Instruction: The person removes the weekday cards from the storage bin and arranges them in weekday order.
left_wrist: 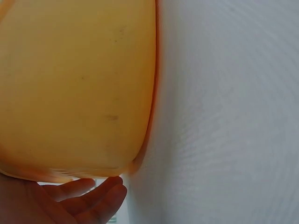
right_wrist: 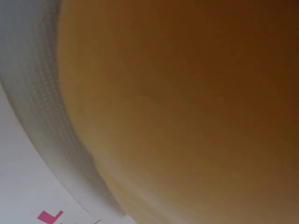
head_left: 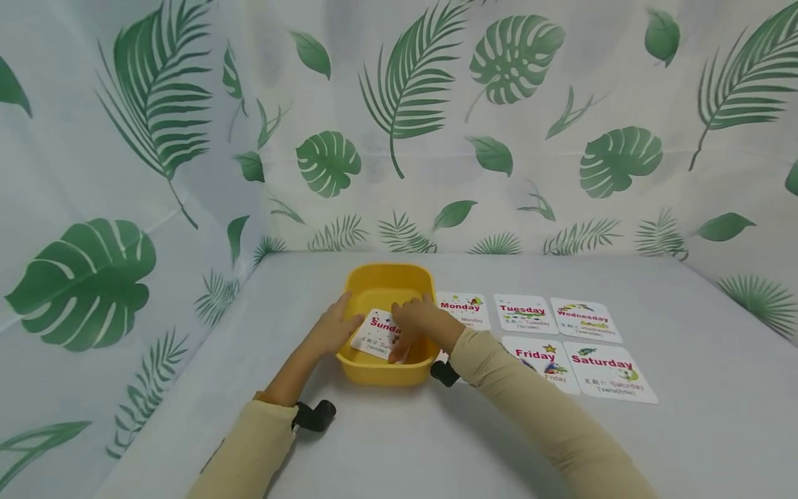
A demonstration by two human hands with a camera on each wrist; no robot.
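A yellow plastic basin [head_left: 388, 376] stands on the table, and its outer wall [left_wrist: 84, 93] fills much of the left wrist view. My left hand [head_left: 330, 329] holds the basin's left rim, with fingers [left_wrist: 100, 198] along the outside of the wall. Inside the basin, my right hand [head_left: 419, 324] grips a white card [head_left: 374, 333] lettered "Sunday" by its right side; part of the lettering is hidden behind the fingers. In the right wrist view only the basin's wall [right_wrist: 187, 112] shows large, and the hand is out of sight.
Right of the basin lie weekday cards: Monday [head_left: 464, 310], Tuesday [head_left: 526, 315], Wednesday [head_left: 586, 320], Friday [head_left: 542, 364] and Saturday [head_left: 609, 371]. Another card beside Friday is mostly covered by the right arm. A leaf-patterned curtain [head_left: 411, 187] borders the white table [head_left: 386, 443].
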